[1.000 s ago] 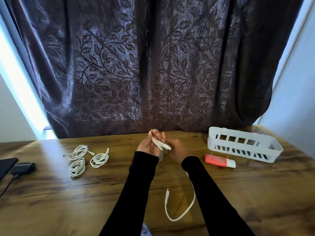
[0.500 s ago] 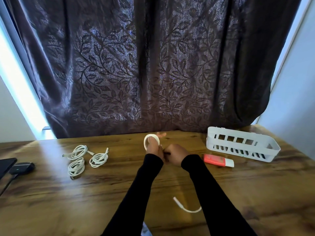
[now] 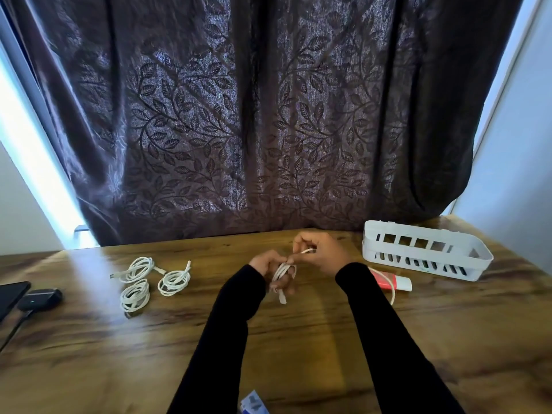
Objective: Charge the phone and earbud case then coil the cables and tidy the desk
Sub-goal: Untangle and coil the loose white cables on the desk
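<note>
1. White cable (image 3: 283, 271) is wound in loops around the left hand (image 3: 266, 264) fingers, held above the desk's middle; no readable writing on anything.
2. Right hand (image 3: 322, 252) pinches the cable's free run just beside the left hand; both sleeves are black.
3. Three coiled cables (image 3: 149, 279) lie to the left.
4. Wooden desk (image 3: 298, 339) carries a white basket (image 3: 424, 252) and a red tube (image 3: 388, 280) on the right, before a dark leaf-patterned curtain (image 3: 254, 115).
</note>
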